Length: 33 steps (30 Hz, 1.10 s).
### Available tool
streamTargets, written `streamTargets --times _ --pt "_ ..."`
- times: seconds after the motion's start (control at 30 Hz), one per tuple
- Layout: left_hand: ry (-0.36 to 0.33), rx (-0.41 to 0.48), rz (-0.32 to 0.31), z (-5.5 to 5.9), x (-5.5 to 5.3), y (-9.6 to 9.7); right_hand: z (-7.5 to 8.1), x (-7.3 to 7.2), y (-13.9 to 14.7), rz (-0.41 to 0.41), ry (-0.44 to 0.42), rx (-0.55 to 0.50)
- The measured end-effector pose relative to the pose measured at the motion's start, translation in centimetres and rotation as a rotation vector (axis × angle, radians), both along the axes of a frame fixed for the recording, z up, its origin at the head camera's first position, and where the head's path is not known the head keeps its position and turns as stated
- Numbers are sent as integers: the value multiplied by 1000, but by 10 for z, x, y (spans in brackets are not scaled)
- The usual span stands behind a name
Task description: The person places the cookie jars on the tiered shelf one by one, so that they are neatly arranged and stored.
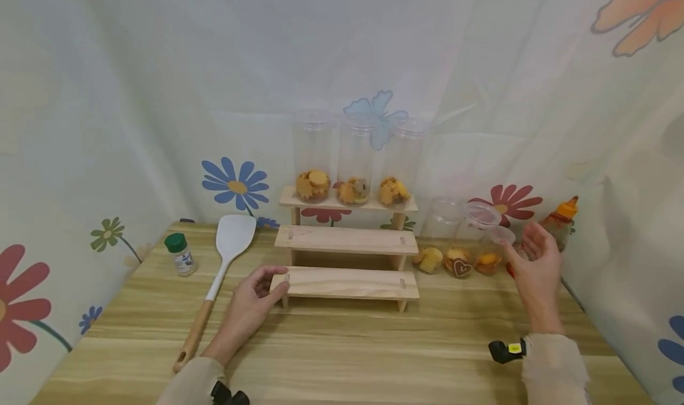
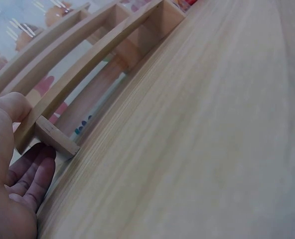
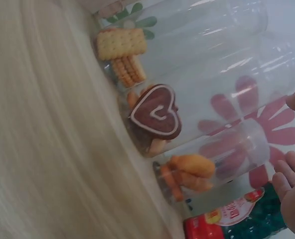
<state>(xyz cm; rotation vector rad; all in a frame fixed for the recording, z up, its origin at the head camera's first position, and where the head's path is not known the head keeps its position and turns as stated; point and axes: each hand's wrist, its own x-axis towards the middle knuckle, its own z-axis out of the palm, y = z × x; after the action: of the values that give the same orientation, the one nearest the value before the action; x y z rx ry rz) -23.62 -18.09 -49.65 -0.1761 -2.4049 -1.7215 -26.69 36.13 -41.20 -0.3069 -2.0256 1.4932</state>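
Note:
My left hand point(image 1: 248, 304) grips the left end of the lowest step of a three-tier wooden rack point(image 1: 347, 282). In the left wrist view its curled fingers point(image 2: 40, 172) lie beside the short leg under that step. At the right, my right hand point(image 1: 537, 274) is raised with fingers spread, its thumb near the top of a small clear jar point(image 1: 488, 261) of biscuits. The right wrist view shows a gap between these fingers point(image 3: 289, 174) and the small jar point(image 3: 237, 149). Beside it are two taller jars, one with a heart-shaped chocolate biscuit point(image 3: 157, 112), the other with square crackers point(image 3: 121, 44).
Three tall lidded biscuit jars point(image 1: 354, 161) stand on the rack's top tier. Left of it lie a white spatula point(image 1: 235, 239) and a green-capped shaker point(image 1: 180, 255). An orange-capped bottle point(image 1: 561, 221) and a red-and-green container point(image 3: 237, 214) are near my right hand.

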Motion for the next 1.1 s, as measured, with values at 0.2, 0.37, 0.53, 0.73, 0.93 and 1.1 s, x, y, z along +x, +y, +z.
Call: streamTargets --times 0.2,0.37,0.53,0.73,0.93,1.1 --pt "8 4 -9 0 -2 1 -13 -8 3 -31 11 14" --pt "6 10 -7 1 -3 3 -22 -14 6 -32 21 15" --pt "3 26 -8 1 -3 5 -26 -15 8 -25 2 6" --pt "4 32 -8 -1 -3 4 -33 -17 8 -33 -56 38" --pt "7 36 -7 -1 -3 2 -41 -25 8 -29 -81 64" --pt "3 33 -1 -2 -2 0 -48 -31 7 -2 -114 65"
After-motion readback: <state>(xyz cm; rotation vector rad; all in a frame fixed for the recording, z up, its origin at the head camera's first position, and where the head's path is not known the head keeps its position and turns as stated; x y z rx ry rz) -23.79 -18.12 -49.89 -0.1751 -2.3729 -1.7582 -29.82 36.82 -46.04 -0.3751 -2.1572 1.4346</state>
